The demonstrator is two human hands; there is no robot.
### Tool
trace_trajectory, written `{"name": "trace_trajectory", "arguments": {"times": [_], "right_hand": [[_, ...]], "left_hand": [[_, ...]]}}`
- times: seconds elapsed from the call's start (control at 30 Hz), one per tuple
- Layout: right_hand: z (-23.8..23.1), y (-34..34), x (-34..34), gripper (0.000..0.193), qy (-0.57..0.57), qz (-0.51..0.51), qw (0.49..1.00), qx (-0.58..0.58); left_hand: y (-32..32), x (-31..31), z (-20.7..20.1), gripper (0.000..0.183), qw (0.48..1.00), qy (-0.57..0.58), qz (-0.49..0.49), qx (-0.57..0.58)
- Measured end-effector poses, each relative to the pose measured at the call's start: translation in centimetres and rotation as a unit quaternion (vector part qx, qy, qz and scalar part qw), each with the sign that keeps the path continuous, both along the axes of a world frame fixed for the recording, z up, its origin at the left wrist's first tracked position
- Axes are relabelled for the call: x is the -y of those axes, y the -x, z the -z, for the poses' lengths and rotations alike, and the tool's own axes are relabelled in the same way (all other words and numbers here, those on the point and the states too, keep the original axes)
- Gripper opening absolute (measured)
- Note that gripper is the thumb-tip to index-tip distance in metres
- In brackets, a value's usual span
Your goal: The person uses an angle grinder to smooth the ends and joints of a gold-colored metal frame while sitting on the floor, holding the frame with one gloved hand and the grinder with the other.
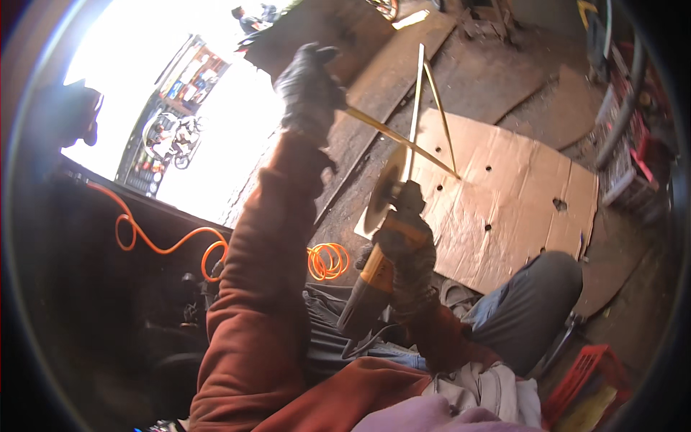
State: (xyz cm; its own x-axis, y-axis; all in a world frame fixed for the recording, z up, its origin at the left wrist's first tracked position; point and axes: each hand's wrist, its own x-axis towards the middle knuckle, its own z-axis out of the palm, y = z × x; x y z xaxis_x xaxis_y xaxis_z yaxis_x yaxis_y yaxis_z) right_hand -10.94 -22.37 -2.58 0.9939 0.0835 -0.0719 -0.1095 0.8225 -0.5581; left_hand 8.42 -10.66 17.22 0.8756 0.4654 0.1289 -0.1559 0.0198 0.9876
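Note:
My left hand (308, 90), in a dark glove, reaches far forward with its fingers closed round one end of a thin yellowish metal frame (433, 108). The bars of this frame meet at sharp angles, and one corner rests over the cardboard. In my gloved right hand (410, 248) is a yellow and dark angle grinder (376, 272), held above my lap. Its large disc (381, 193) stands close to the long bar of the frame; whether they touch I cannot tell. A cord trails from the grinder's rear end.
A cardboard sheet (522, 205) with several holes lies on the floor ahead. An orange coiled hose (327, 261) runs along the left. At the lower right stands a red crate (586, 381). My bent knee (536, 306) borders the cardboard. Motorcycles (175, 138) appear in the bright opening.

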Motion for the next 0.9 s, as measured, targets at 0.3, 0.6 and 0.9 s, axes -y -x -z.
{"name": "trace_trajectory", "arguments": {"times": [0.3, 0.6, 0.9], "right_hand": [[-0.5, -0.3, -2.3, 0.035, 0.063, -0.052, 0.996, 0.024], [0.6, -0.8, -4.2, 0.014, 0.059, -0.064, 0.995, -0.041], [1.6, -3.1, -2.9, 0.012, -0.025, -0.108, 0.991, -0.070]], "left_hand": [[6.0, -5.1, 2.9, 0.039, 0.983, -0.051, 0.168, 0.054], [7.4, -5.7, 3.8, 0.034, 0.985, -0.046, 0.135, 0.097], [6.6, -10.4, 4.8, 0.032, 0.835, -0.542, -0.005, 0.096]]}}
